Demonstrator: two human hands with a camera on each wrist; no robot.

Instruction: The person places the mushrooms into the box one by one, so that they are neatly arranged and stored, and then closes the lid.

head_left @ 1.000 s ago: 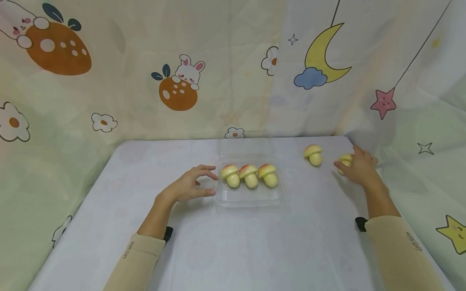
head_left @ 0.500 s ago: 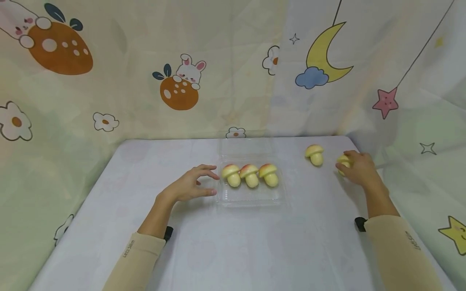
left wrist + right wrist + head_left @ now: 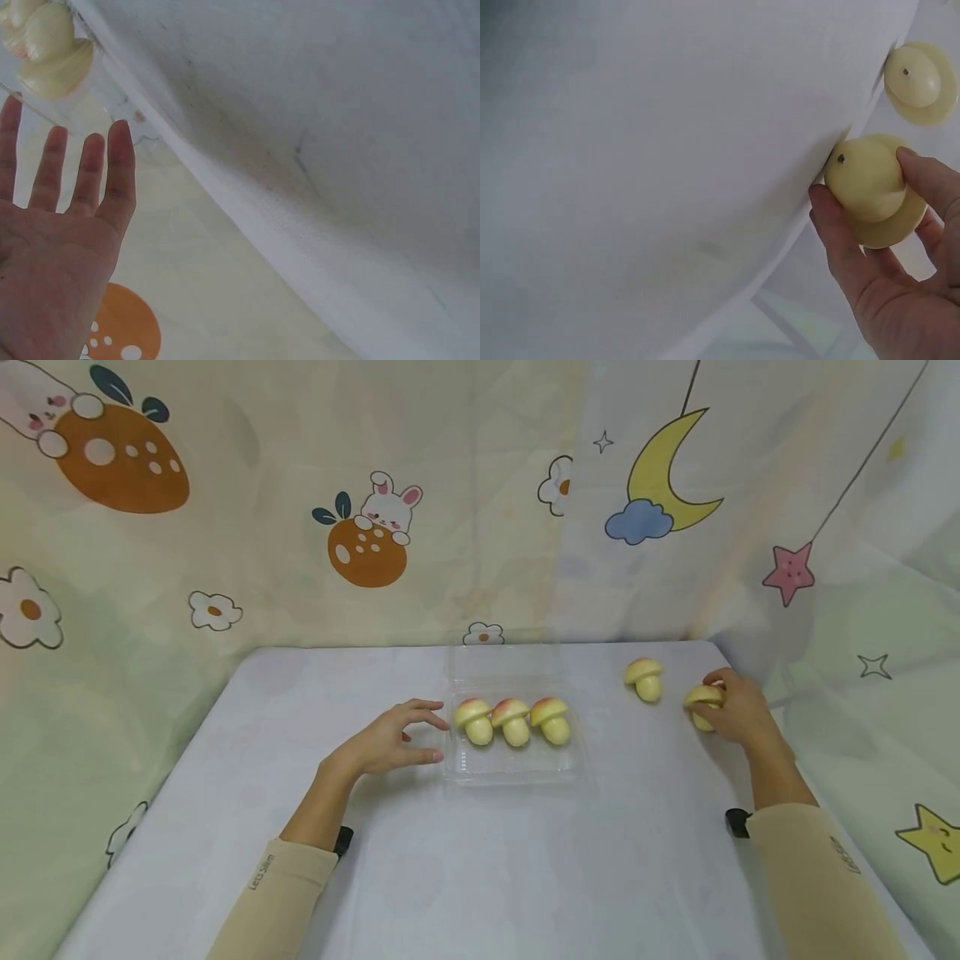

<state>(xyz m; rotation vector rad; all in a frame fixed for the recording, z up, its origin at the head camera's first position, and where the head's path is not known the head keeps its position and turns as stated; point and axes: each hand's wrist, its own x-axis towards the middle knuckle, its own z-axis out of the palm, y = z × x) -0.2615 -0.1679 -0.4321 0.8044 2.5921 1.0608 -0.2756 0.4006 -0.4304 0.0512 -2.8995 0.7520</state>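
Note:
My right hand point(image 3: 738, 708) grips a yellow toy mushroom point(image 3: 870, 184) near the table's right edge, thumb on one side and fingers on the other. Part of its cap and stem shows past the fingers in the head view. Another toy mushroom point(image 3: 645, 680) lies just to its left and farther back. Three more with reddish cap tops, the middle mushroom point(image 3: 512, 722) among them, stand in a row inside a clear plastic box point(image 3: 517, 770). Beside the box's left wall is my left hand point(image 3: 397, 739), fingers spread and holding nothing, fingertips right at the rim.
The box's clear lid point(image 3: 506, 664) lies folded back toward the rear of the table. A white cloth covers the table point(image 3: 525, 868). Printed curtains point(image 3: 480, 560) rise directly behind it and along both sides.
My right hand has closed on the mushroom at the right and shifted slightly left with it, showing more of its cap. My left hand and the boxed mushrooms stay in place.

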